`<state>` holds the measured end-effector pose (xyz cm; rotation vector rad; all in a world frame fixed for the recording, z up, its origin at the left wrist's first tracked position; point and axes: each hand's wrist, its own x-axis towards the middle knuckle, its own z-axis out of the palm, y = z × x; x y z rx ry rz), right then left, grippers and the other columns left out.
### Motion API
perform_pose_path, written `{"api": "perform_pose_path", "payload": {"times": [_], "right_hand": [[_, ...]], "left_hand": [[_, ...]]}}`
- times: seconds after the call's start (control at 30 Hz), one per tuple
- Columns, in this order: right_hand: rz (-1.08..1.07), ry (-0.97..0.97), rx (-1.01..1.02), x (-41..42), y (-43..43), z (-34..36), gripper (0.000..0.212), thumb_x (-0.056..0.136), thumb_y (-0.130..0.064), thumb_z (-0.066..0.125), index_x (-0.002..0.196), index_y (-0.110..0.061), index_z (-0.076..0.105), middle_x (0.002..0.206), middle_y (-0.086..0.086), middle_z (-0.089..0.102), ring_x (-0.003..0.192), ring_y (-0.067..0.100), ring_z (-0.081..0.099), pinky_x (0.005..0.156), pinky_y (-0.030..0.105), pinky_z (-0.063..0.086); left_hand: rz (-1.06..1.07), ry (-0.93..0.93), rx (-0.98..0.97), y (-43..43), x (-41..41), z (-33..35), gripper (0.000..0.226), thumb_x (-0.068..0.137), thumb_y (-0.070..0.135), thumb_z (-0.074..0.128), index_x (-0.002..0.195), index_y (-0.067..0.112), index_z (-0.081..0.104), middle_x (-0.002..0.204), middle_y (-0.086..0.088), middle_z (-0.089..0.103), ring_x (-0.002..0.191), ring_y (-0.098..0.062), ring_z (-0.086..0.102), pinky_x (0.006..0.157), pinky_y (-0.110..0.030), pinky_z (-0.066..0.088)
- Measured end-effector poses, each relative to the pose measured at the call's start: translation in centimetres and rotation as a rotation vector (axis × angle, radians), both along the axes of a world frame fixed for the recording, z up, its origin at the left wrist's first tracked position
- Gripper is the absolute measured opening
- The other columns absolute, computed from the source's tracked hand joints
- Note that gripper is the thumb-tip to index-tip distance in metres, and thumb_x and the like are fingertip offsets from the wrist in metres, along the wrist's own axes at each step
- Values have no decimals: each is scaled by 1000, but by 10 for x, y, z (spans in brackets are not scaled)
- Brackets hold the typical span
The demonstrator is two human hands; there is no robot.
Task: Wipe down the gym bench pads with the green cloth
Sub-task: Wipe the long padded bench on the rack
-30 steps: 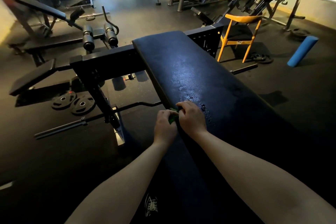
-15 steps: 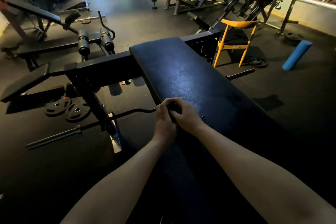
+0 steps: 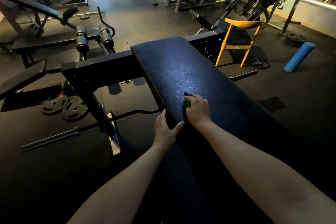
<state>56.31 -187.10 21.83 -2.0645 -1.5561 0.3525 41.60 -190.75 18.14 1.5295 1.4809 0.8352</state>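
Right hand (image 3: 197, 110) curled round small bunched green cloth (image 3: 187, 103), pressing it onto long dark textured vinyl bench pad (image 3: 181, 71), near left side. Left hand (image 3: 166, 127) flat, fingers straight, resting on pad's left edge, holding nothing.

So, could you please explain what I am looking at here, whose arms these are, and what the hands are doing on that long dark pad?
No machine is involved. The two bare arms belong to a person, and the view comes from a wide-angle camera worn on their head, looking forward and down. The long dark surface is a gym bench pad. The right hand grips a bunched green cloth against the pad, and only a bit of green shows past the fingers. The left hand holds nothing and rests with straight fingers at the pad's left edge. On the floor around the bench are weight plates, a barbell, an orange chair and a blue foam roller.
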Motion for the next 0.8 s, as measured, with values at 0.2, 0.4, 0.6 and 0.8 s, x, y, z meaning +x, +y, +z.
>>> {"api": "perform_pose_path", "payload": {"times": [0.2, 0.4, 0.6, 0.8], "right_hand": [[411, 86, 67, -38, 5, 10, 45, 79, -4, 59, 118, -23, 72, 122, 2, 67, 113, 25, 61, 100, 38, 47], [594, -16, 121, -21, 8, 12, 39, 79, 5, 64, 112, -11, 74, 121, 11, 65, 111, 26, 59, 95, 23, 38], [120, -42, 143, 24, 23, -3, 32, 88, -6, 52, 109, -14, 73, 120, 13, 64, 105, 40, 54, 92, 38, 43], [16, 78, 111, -4, 46, 8, 37, 87, -1, 54, 118, -15, 69, 123, 13, 62, 110, 34, 56, 93, 33, 39]], "left_hand": [[-31, -38, -23, 2, -4, -1, 85, 82, 28, 80, 150, 3, 34, 149, -19, 40, 139, -30, 39, 116, -40, 33], [-3, -85, -22, 1, -4, -1, 91, 71, 41, 85, 145, 12, 41, 138, -8, 45, 130, -23, 48, 113, -33, 38], [-17, -29, -8, 3, -5, 1, 93, 80, 40, 81, 153, 10, 31, 147, -9, 36, 138, -21, 37, 118, -36, 30], [-29, -24, -30, 3, -6, 1, 96, 80, 46, 80, 154, 13, 28, 150, -7, 34, 140, -20, 35, 119, -38, 31]]}}
